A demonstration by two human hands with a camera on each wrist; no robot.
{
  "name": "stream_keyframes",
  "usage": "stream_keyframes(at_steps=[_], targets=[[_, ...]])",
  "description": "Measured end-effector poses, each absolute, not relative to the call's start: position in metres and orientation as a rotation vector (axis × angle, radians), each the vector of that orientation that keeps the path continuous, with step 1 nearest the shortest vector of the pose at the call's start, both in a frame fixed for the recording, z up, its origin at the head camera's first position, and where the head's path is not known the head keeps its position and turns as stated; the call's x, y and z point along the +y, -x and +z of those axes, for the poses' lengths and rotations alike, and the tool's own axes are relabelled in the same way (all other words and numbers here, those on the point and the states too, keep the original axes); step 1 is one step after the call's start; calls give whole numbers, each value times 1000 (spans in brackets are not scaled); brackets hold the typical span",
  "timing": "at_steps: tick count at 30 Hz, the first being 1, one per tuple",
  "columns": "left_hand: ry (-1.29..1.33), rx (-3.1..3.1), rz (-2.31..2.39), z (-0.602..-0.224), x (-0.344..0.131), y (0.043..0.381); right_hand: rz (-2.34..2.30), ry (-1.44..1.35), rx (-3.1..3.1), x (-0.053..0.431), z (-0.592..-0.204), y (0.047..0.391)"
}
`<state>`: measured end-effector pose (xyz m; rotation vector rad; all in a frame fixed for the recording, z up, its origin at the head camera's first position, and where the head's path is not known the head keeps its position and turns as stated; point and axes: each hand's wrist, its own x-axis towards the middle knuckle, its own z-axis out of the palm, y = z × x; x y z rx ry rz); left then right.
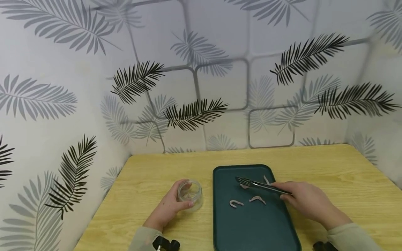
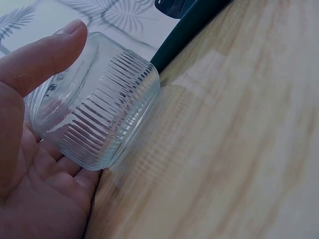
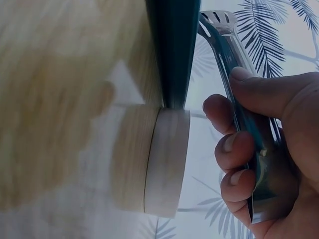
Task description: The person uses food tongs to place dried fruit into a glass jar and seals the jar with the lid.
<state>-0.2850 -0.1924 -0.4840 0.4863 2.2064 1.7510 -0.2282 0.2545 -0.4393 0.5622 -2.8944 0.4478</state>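
My left hand (image 1: 169,204) holds a clear glass jar (image 1: 195,200), thumb at the near side and fingers behind it. The jar's ribbed wall (image 2: 112,107) shows in the left wrist view, its base at the wooden tabletop. My right hand (image 1: 309,200) grips metal tongs (image 1: 267,185), their slotted ends (image 3: 219,20) pointing away from the hand. Those ends are over a pale piece (image 1: 244,186) on the dark green tray (image 1: 251,226); whether they touch it I cannot tell. Nearby on the tray lie a hooked pale strip (image 1: 236,203) and a bent one (image 1: 257,199).
Another thin strip (image 1: 266,180) lies on the tray close to the right fingers. A pale, round-edged object (image 3: 167,162) stands on the table beside the tray in the right wrist view. The wooden table (image 1: 163,167) meets a leaf-patterned wall (image 1: 220,129) at the back.
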Motion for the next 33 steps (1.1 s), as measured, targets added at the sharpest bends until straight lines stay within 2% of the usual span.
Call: stream_keyframes(at_steps=[33], targets=[[-486, 2224, 1760, -486, -191, 283, 286, -602, -2893, 251, -442, 224]])
